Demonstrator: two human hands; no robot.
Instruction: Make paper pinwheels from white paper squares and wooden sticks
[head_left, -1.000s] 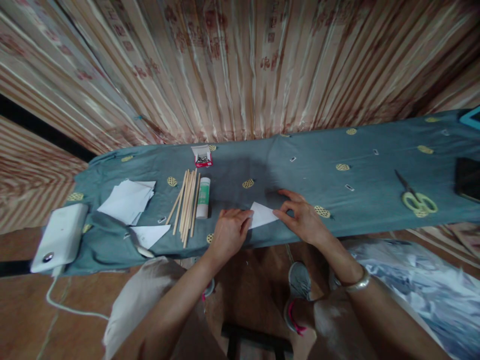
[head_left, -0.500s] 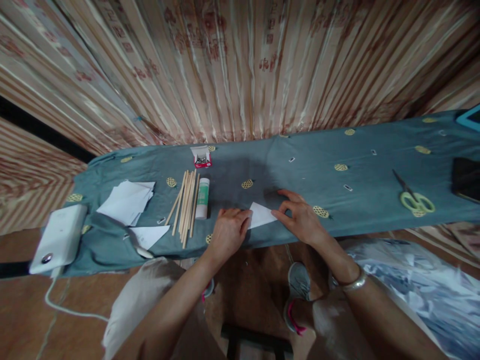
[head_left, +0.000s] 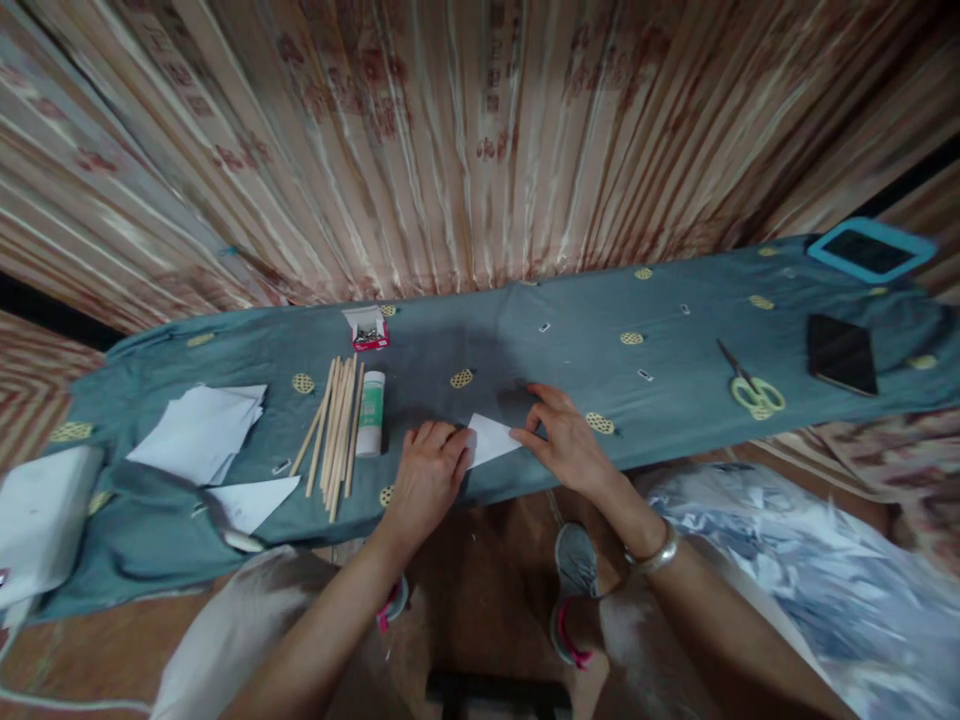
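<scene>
A small white folded-looking piece of paper (head_left: 490, 441) lies near the front edge of the table, between my two hands. My left hand (head_left: 427, 474) is closed on its left side, the fingers bent and pressed together, partly covering it. On the other side, my right hand (head_left: 564, 440) pinches the pointed right corner between thumb and forefinger, while its other fingers stretch out above. Left of my left hand stand a glue stick (head_left: 371, 415), lying down, and a bundle of thin wooden sticks (head_left: 339, 435).
Behind the sticks sits an open small red box (head_left: 367, 330) of metal bits. White sheets (head_left: 199, 430) and a paper triangle (head_left: 255, 500) lie left, by a white device (head_left: 45, 520). Scissors (head_left: 750, 385), a black phone (head_left: 841, 353) and a blue-framed tablet (head_left: 870, 250) are right.
My view has swung to the right, so the table's things sit further left and the tablet and phone show more fully. Both hands keep their places at the paper.
</scene>
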